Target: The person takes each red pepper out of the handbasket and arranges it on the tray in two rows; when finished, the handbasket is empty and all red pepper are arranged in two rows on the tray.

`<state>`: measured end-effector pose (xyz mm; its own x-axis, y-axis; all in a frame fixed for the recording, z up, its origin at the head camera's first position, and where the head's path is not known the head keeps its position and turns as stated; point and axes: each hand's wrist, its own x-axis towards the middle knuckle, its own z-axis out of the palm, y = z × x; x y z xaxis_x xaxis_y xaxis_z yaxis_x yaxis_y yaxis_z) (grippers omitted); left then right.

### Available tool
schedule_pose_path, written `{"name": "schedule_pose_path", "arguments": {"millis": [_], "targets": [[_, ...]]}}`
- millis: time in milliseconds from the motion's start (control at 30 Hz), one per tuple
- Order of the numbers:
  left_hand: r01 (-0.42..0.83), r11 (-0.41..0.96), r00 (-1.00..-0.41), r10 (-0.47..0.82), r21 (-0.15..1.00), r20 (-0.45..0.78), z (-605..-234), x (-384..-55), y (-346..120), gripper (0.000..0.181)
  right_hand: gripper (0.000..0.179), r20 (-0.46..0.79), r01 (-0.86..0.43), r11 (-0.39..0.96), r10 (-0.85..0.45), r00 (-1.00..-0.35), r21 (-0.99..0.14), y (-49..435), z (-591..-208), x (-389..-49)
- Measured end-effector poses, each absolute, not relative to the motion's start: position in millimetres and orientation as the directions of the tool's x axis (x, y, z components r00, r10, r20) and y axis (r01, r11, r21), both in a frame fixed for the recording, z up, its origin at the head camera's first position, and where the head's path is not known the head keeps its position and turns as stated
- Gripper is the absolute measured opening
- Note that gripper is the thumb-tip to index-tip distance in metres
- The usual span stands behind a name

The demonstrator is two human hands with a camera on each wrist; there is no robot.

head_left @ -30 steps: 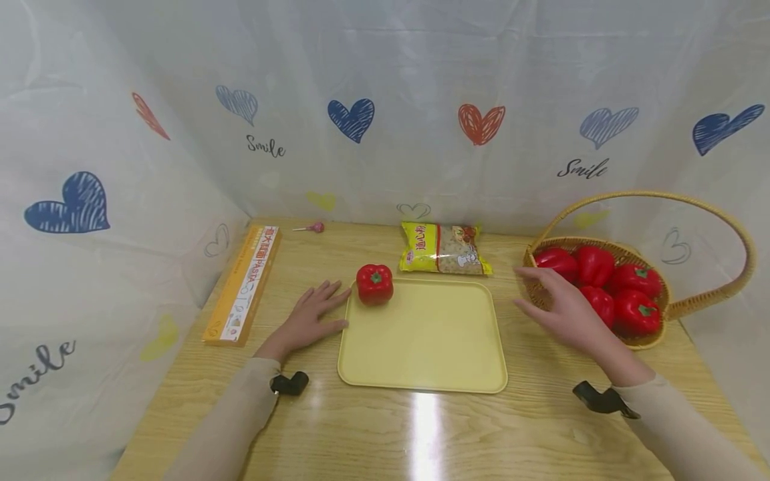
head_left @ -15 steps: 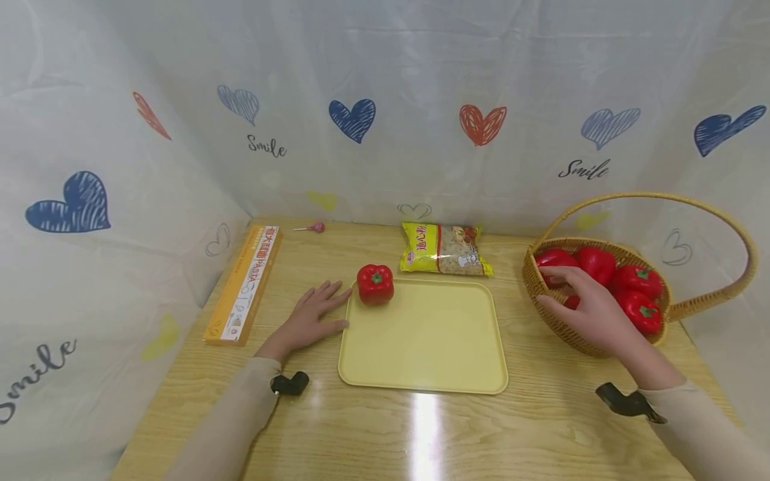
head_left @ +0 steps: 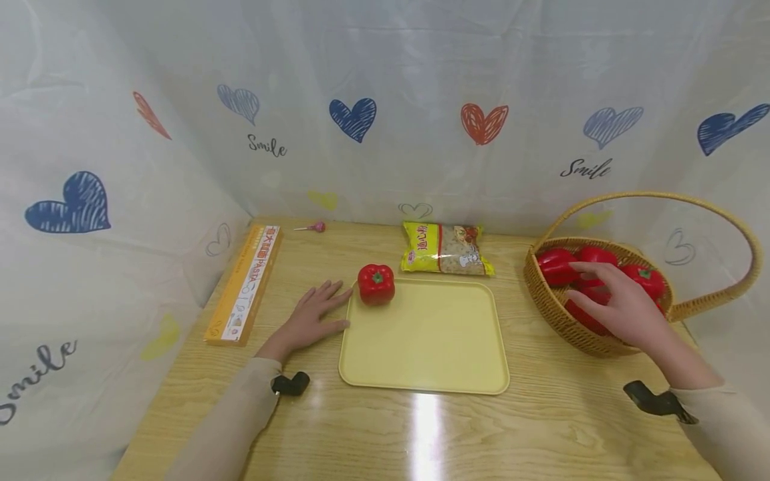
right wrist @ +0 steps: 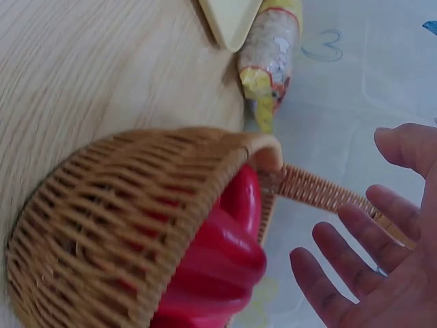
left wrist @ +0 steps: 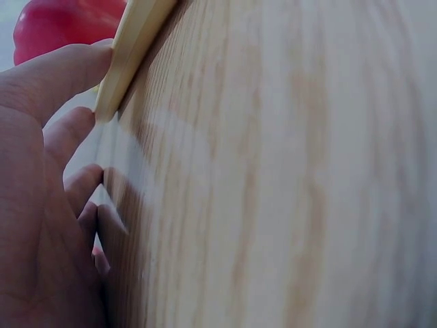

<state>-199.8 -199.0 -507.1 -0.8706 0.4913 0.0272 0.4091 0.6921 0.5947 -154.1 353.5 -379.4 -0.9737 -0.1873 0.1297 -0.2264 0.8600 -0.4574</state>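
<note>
My left hand [head_left: 309,317] lies with spread fingers at the left edge of the yellow tray [head_left: 430,341]. In the left wrist view, thumb and index fingertip touch the tray's rim [left wrist: 133,51]. One red bell pepper [head_left: 376,284] stands on the tray's back left corner. Over the wicker basket [head_left: 556,310] at the right, my right hand [head_left: 622,304] hovers with relaxed fingers and nothing in it. Several red bell peppers [head_left: 556,266] fill the basket, some partly hidden behind the hand. The right wrist view shows the fingers apart from the peppers [right wrist: 218,263].
Behind the tray lies a yellow bag of macaroni [head_left: 447,249]. An orange pasta box [head_left: 242,284] lies along the left side, and a lollipop [head_left: 311,227] near the back edge. The basket's tall handle [head_left: 656,195] arches toward the right. A printed curtain [head_left: 415,80] hangs behind the table.
My right hand has moved right, from beside the basket's left rim to over the peppers inside. The left hand, the tray and the pepper on it stay put.
</note>
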Motion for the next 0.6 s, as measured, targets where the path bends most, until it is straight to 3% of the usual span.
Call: {"name": "schedule_pose_path", "arguments": {"millis": [600], "targets": [[0.418,0.694,-0.870,0.492,0.586,0.038,-512,-201,-199,0.071,0.056,0.146,-0.225,0.874,-0.179,-0.973,-0.431,400,-387,-158]]}}
